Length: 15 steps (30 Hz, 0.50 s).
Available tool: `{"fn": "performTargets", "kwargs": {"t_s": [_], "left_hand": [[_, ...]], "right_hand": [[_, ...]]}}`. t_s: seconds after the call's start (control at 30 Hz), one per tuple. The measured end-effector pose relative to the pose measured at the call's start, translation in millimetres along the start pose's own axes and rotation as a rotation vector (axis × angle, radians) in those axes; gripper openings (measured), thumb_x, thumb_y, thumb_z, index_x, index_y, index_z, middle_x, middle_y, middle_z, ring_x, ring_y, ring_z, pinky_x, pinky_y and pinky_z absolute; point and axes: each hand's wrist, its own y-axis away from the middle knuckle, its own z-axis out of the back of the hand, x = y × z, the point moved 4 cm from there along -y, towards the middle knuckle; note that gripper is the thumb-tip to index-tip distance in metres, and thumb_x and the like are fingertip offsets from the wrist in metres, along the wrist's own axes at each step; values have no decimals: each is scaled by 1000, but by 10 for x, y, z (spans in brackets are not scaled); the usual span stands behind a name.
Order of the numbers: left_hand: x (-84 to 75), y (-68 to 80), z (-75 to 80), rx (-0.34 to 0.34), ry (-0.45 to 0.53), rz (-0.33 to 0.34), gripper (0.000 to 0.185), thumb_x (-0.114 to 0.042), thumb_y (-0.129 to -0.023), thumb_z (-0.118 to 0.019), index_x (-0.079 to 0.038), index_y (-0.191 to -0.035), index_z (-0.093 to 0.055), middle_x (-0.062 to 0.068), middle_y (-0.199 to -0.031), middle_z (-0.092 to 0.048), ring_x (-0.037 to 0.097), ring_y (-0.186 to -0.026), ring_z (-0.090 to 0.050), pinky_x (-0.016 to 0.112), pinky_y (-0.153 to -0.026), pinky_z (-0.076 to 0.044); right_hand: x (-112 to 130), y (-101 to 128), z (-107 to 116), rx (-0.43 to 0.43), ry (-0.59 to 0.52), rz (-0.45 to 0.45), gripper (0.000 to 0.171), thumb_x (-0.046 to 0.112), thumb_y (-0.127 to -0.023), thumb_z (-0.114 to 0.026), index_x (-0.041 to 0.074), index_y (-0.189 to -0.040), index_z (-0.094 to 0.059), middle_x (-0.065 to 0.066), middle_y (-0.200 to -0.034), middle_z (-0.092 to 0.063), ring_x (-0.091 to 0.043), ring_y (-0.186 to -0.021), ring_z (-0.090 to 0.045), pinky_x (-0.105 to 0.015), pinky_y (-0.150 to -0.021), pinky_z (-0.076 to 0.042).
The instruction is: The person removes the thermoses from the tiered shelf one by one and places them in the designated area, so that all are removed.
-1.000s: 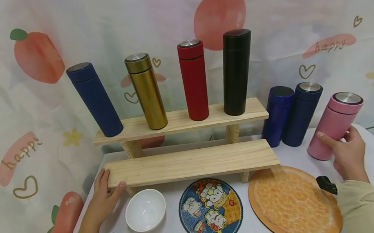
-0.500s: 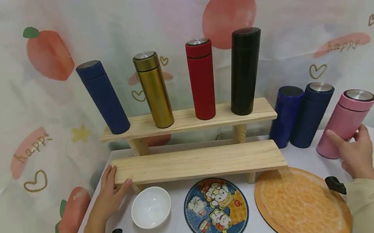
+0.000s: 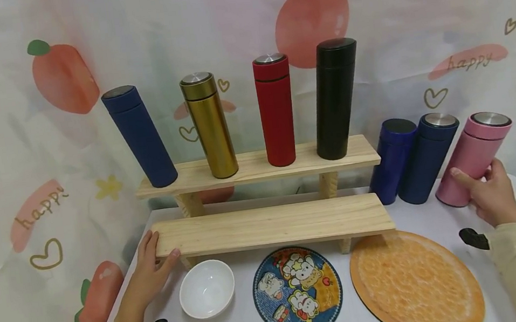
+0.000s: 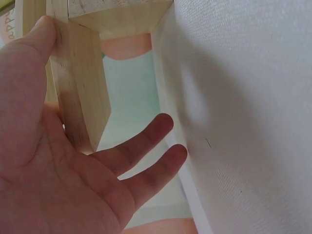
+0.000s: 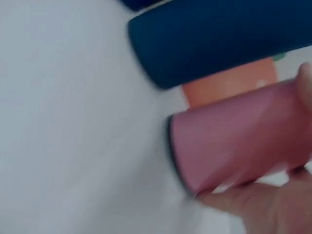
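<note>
My right hand [image 3: 493, 194] grips a pink thermos [image 3: 475, 157] with a steel-topped lid, thumb on its near side and fingers around the far side. In the right wrist view the base of the thermos [image 5: 234, 141] is close over the white cloth. Just left of it stand a navy thermos [image 3: 429, 157] and a violet-blue thermos [image 3: 394, 160]. My left hand [image 3: 145, 276] rests on the left end of the wooden shelf's lower board [image 3: 271, 225]. In the left wrist view its thumb lies along the board and two straight fingers [image 4: 156, 168] extend below.
On the upper board [image 3: 251, 164] stand a blue thermos [image 3: 140, 138], a gold one [image 3: 209, 126], a red one [image 3: 276, 112] and a black one [image 3: 337, 99]. A white bowl [image 3: 207, 289], a cartoon mat [image 3: 297, 293] and an orange round mat [image 3: 416, 281] lie in front.
My right hand has moved the pink thermos back toward the wall, in line with the two blue ones. The left hand stays at the board's end; the head view has shifted slightly.
</note>
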Motion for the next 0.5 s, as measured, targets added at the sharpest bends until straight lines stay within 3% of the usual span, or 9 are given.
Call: {"fn": "performTargets", "kwargs": {"t_s": [0.03, 0.1, 0.13, 0.3, 0.4, 0.5], "left_hand": [[-3, -3, -3, 3, 2, -1, 102, -62, -106, -56, -2, -171, -5, 22, -176, 7, 55, -158, -13, 71, -120, -23], [-7, -8, -8, 3, 2, -6, 102, -62, -106, -56, -2, -171, -5, 22, -176, 7, 55, -158, -12, 72, -120, -23], [-5, -9, -10, 2, 2, -7, 101, -62, -106, -56, -2, -171, -6, 22, -176, 7, 55, -158, -12, 72, -120, -23], [25, -2, -13, -8, -7, -7, 100, -60, -107, -56, -1, -171, -6, 22, -176, 7, 55, -157, -15, 72, -119, -26], [30, 2, -15, -6, -4, -13, 100, -60, -107, -56, -1, -171, -6, 23, -176, 6, 56, -156, -16, 72, -118, -27], [18, 1, -12, -14, -4, -29, 99, -59, -107, -57, 0, -170, -7, 23, -176, 5, 56, -156, -16, 72, -118, -26]], "right_hand": [[-10, -17, 10, 3, -17, 14, 84, 16, -100, -78, 39, -160, -25, 1, -161, -30, -10, -126, -45, -26, -89, -59], [-25, -56, 22, 6, -36, 43, 80, 11, -100, -77, 38, -157, -28, 4, -157, -33, -7, -122, -45, -10, -65, -53], [-26, -74, 22, 7, -28, 56, 80, 11, -100, -77, 37, -158, -28, 4, -156, -34, -7, -123, -44, -10, -64, -52], [-11, -160, 2, -12, 88, 80, 79, 17, -101, -77, 31, -161, -28, 0, -148, -41, -8, -124, -42, -7, -69, -49], [1, -175, 6, -22, 221, 56, 84, 25, -104, -73, 29, -168, -20, -14, -160, -31, -14, -130, -42, -11, -75, -53], [16, -177, 12, -13, 295, 32, 90, 31, -106, -70, 27, -172, -10, -18, -167, -20, -19, -136, -40, -17, -84, -54]]}}
